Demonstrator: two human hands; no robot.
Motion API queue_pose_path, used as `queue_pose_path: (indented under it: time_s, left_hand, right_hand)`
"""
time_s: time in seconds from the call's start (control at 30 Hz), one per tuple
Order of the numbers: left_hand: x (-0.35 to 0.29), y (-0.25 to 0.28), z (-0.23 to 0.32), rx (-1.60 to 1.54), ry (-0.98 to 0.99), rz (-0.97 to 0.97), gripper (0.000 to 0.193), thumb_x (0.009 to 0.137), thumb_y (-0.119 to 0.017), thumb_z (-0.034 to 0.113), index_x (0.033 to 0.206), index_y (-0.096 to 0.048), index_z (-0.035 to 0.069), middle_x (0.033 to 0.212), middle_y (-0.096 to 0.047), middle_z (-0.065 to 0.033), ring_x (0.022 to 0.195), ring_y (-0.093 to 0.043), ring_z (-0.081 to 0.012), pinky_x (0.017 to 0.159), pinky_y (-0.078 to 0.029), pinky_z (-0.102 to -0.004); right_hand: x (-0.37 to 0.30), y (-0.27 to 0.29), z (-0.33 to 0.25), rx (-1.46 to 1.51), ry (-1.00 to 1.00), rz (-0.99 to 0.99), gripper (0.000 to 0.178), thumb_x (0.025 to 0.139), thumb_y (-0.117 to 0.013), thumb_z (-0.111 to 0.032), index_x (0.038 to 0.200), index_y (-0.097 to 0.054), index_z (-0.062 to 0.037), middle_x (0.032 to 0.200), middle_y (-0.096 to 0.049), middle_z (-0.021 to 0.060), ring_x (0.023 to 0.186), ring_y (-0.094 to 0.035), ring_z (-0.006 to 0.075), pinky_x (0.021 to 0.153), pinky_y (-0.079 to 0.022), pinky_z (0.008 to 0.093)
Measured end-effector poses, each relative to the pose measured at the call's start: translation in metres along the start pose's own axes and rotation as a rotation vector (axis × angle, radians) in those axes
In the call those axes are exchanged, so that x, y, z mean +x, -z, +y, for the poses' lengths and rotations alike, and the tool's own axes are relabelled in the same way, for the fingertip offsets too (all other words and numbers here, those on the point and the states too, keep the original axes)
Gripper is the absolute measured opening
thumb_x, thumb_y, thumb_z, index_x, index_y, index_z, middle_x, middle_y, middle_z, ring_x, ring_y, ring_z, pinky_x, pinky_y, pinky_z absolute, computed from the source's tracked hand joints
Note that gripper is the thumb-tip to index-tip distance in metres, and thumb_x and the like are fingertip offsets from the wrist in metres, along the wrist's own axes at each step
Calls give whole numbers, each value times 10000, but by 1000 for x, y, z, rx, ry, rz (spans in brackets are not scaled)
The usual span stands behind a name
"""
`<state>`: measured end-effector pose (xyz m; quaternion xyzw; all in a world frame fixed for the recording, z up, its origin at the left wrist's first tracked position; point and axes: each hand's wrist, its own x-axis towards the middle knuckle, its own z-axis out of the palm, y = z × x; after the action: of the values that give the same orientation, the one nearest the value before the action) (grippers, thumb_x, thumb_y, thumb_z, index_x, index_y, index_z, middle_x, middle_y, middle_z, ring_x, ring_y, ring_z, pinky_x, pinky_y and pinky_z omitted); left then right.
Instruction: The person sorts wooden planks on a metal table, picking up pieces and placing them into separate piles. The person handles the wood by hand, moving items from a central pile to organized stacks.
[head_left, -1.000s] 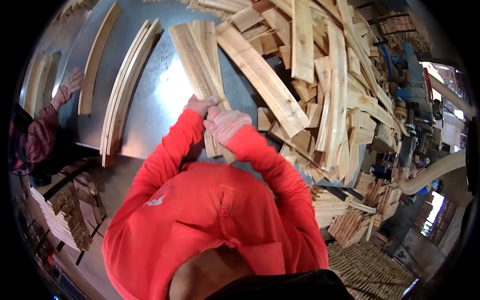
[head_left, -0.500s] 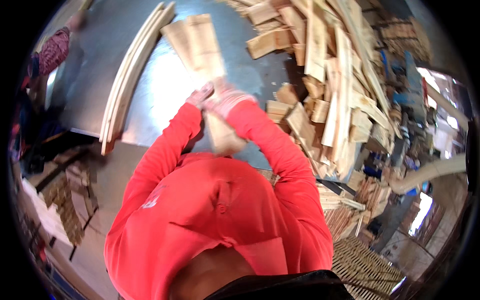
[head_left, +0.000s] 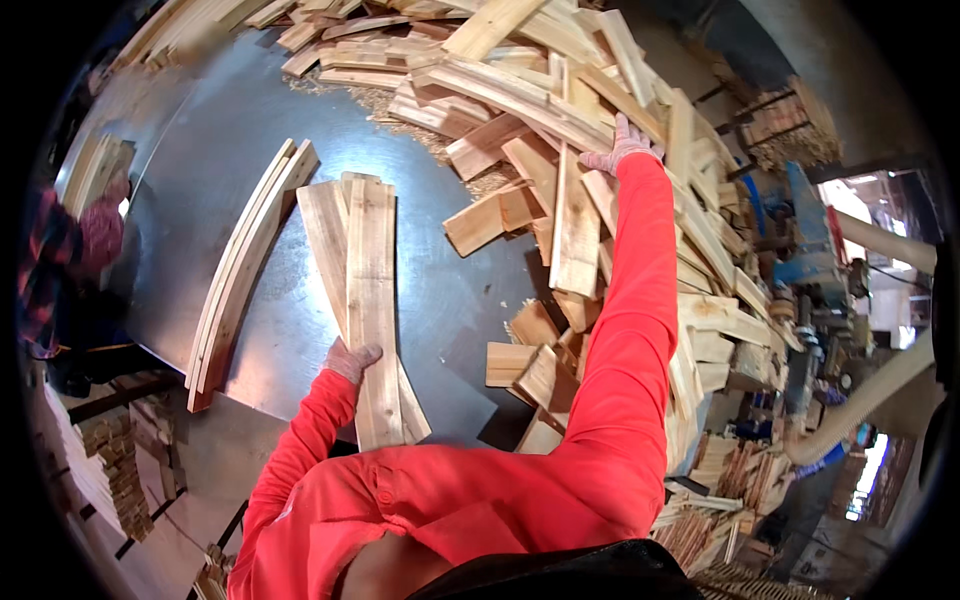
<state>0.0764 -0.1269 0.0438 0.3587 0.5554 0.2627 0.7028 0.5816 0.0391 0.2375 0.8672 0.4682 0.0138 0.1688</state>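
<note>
Short wooden boards (head_left: 372, 270) lie crossed in a small stack on the metal tabletop in front of me. My left hand (head_left: 350, 360) is closed on the stack's left edge, its thumb laid over the top board. Stretched far out to the right, my right hand (head_left: 628, 145) reaches onto a big heap of loose boards (head_left: 575, 235). Its fingers are spread against the wood, and nothing is gripped in them. Left of the stack, a few long narrow strips (head_left: 245, 280) rest side by side, their near ends at the table's edge.
At the far left, another person's gloved hand (head_left: 105, 225) is beside some upright pieces of wood (head_left: 95, 170). Sawdust (head_left: 415, 135) lines the heap on the metal table (head_left: 230, 130). Stacked wood (head_left: 110, 470) stands below left, and a pale hose (head_left: 870, 395) curves at the right.
Both hands were together on the crossed boards. Now the left stays on them, while the right has gone out to the heap. The view has shifted, showing more of the heap.
</note>
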Motion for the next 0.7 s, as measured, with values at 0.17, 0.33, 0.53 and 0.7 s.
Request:
queue_pose_path:
  time_s: [0.17, 0.33, 0.53, 0.7]
  left_hand:
    - [5, -14, 7, 46, 2, -35, 493, 806, -679, 128, 1257, -529, -2, 1067, -659, -109, 933, -635, -214, 845, -516, -353]
    - [31, -42, 28, 68, -24, -4, 462, 827, -674, 191, 1228, -551, -1, 1029, -670, -107, 906, -638, -216, 833, -517, -340]
    - [36, -71, 40, -71, -89, -194, 452, 906, -567, 418, 1097, -605, 10, 997, -661, -90, 848, -629, -234, 809, -497, -352]
    - [37, -55, 27, -287, 210, -150, 384, 842, -678, 272, 1127, -624, 20, 989, -673, -94, 872, -635, -228, 839, -496, -337]
  right_hand:
    - [-16, 19, -11, 87, 88, -200, 1098, 635, -699, -679, 1461, -320, -63, 1424, -458, 185, 1303, -465, 312, 1074, -352, 390]
    - [-138, 26, -73, 297, 199, -396, 1081, 731, -653, -609, 1486, -155, -16, 1337, -502, 270, 1179, -548, 380, 990, -420, 397]
    - [-290, -30, -157, 330, 360, -605, 1077, 803, -534, -658, 1503, -61, 9, 1349, -479, 282, 1212, -529, 373, 1011, -411, 447]
    - [-280, -11, -160, 439, 405, -570, 927, 820, -531, -639, 1473, -258, -41, 1314, -518, 267, 1198, -534, 385, 1001, -423, 439]
